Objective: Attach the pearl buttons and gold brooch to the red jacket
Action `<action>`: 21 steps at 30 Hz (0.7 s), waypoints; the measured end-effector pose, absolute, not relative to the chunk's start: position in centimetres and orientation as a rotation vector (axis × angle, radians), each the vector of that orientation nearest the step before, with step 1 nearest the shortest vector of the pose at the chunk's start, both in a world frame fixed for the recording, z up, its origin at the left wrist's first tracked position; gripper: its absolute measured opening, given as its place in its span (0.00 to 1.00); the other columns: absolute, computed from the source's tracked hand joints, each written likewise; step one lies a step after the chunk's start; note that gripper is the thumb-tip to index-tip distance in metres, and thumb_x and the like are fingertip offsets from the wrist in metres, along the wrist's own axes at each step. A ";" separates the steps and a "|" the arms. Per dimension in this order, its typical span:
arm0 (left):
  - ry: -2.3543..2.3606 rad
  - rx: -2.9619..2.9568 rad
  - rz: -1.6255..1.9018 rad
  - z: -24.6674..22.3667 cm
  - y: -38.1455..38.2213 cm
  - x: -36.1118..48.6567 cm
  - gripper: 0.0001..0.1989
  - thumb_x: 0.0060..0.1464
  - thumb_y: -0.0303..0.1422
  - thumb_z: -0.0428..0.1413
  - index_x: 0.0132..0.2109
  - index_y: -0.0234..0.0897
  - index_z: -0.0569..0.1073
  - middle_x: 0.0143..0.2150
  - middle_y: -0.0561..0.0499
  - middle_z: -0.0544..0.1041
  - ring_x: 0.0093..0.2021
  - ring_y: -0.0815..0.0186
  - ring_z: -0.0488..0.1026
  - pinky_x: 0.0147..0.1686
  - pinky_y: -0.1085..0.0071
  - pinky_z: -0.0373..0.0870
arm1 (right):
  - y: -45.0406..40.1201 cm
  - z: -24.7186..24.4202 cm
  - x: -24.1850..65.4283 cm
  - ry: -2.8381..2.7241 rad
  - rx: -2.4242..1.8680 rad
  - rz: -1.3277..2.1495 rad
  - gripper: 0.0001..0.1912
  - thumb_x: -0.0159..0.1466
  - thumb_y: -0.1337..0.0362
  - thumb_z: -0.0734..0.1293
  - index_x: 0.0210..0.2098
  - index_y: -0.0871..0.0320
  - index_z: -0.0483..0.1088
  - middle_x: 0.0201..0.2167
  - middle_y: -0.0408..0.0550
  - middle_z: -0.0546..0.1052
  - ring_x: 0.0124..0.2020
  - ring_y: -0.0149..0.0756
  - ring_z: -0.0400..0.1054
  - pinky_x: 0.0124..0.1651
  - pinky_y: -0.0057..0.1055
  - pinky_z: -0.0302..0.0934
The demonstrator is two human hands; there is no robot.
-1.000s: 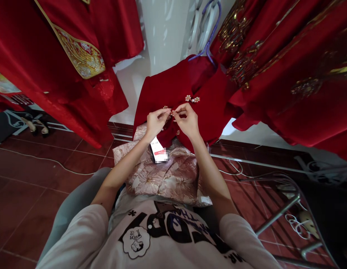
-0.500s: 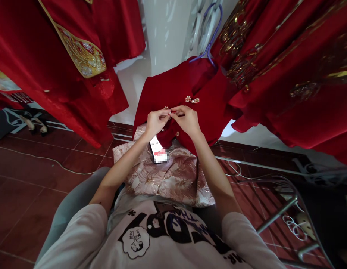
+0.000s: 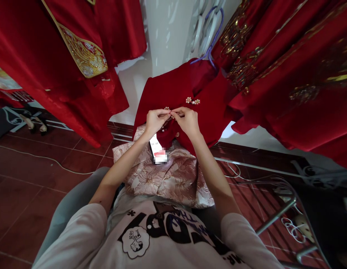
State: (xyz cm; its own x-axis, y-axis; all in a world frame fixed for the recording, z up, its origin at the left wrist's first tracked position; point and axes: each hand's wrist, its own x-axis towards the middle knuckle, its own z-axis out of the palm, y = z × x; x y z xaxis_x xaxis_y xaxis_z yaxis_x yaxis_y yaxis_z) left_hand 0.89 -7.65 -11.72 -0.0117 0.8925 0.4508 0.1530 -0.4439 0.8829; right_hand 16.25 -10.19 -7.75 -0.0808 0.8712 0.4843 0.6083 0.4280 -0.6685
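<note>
A dark red velvet garment on a purple hanger drapes down to my lap. Over its front, my left hand and my right hand meet fingertip to fingertip, both pinched closed. What lies between the fingertips is too small to make out. A beaded flower clasp sits above my right hand, and a single flower bead lies below the hands. Pink floral brocade cloth covers my lap, with a lit phone on it, partly under the red cloth.
Red embroidered garments hang at the left and right along a white wall. A metal-framed chair stands at the lower right. White cables and a pair of shoes are on the tiled floor.
My fingertips have shifted very slightly and stay together at the same spot. The view has moved a little.
</note>
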 end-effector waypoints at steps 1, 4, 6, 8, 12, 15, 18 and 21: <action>1.094 1.627 1.518 -11.8 -7.6 0.9 0.08 0.51 0.24 0.64 0.40 0.33 0.84 0.41 0.45 0.85 0.42 0.60 0.83 0.48 0.64 0.80 | -10.2 -7.7 16.2 -1.783 -1.276 0.368 0.03 0.64 0.68 0.70 0.36 0.59 0.78 0.37 0.49 0.82 0.35 0.36 0.77 0.46 0.34 0.70; 1.073 1.600 1.537 -11.9 -7.5 1.1 0.08 0.51 0.24 0.64 0.40 0.33 0.84 0.42 0.44 0.84 0.43 0.60 0.83 0.49 0.64 0.79 | -10.2 -7.6 16.2 -1.787 -1.270 0.366 0.03 0.65 0.68 0.69 0.36 0.59 0.77 0.37 0.49 0.82 0.36 0.35 0.77 0.46 0.35 0.70; 1.073 1.598 1.539 -11.9 -7.5 1.1 0.08 0.51 0.25 0.65 0.40 0.32 0.83 0.42 0.43 0.84 0.42 0.60 0.83 0.48 0.63 0.79 | -10.2 -7.6 16.2 -1.798 -1.266 0.362 0.04 0.65 0.69 0.68 0.36 0.59 0.77 0.37 0.50 0.82 0.35 0.35 0.77 0.46 0.34 0.70; 1.086 1.607 1.542 -11.9 -7.5 1.1 0.07 0.51 0.25 0.65 0.40 0.33 0.83 0.41 0.44 0.84 0.41 0.60 0.83 0.47 0.63 0.80 | -10.2 -7.5 16.2 -1.809 -1.264 0.357 0.04 0.66 0.69 0.68 0.35 0.60 0.77 0.36 0.50 0.82 0.35 0.35 0.76 0.46 0.34 0.70; 1.090 1.629 1.569 -12.0 -7.4 1.2 0.06 0.52 0.25 0.64 0.39 0.34 0.84 0.40 0.45 0.85 0.40 0.61 0.83 0.46 0.64 0.80 | -10.1 -7.4 16.3 -1.810 -1.268 0.359 0.04 0.65 0.69 0.68 0.34 0.60 0.77 0.34 0.50 0.82 0.34 0.36 0.77 0.44 0.34 0.70; 1.061 1.634 1.593 -12.2 -7.4 1.3 0.06 0.52 0.25 0.64 0.38 0.36 0.84 0.39 0.46 0.85 0.40 0.61 0.83 0.45 0.65 0.81 | -10.0 -7.3 16.5 -1.805 -1.268 0.384 0.04 0.64 0.69 0.68 0.34 0.60 0.77 0.33 0.49 0.83 0.34 0.36 0.78 0.43 0.33 0.71; 1.030 1.639 1.623 -12.4 -7.4 1.4 0.05 0.53 0.28 0.64 0.39 0.37 0.84 0.40 0.48 0.85 0.41 0.61 0.83 0.46 0.65 0.80 | -9.9 -7.2 16.7 -1.792 -1.270 0.411 0.05 0.64 0.67 0.68 0.34 0.60 0.77 0.33 0.49 0.83 0.33 0.36 0.78 0.43 0.33 0.71; 1.016 1.638 1.641 -12.6 -7.4 1.4 0.05 0.54 0.29 0.65 0.39 0.37 0.84 0.40 0.48 0.85 0.42 0.61 0.83 0.48 0.65 0.80 | -9.7 -7.3 16.8 -1.788 -1.278 0.430 0.06 0.65 0.67 0.68 0.35 0.61 0.77 0.33 0.50 0.83 0.34 0.36 0.78 0.43 0.33 0.72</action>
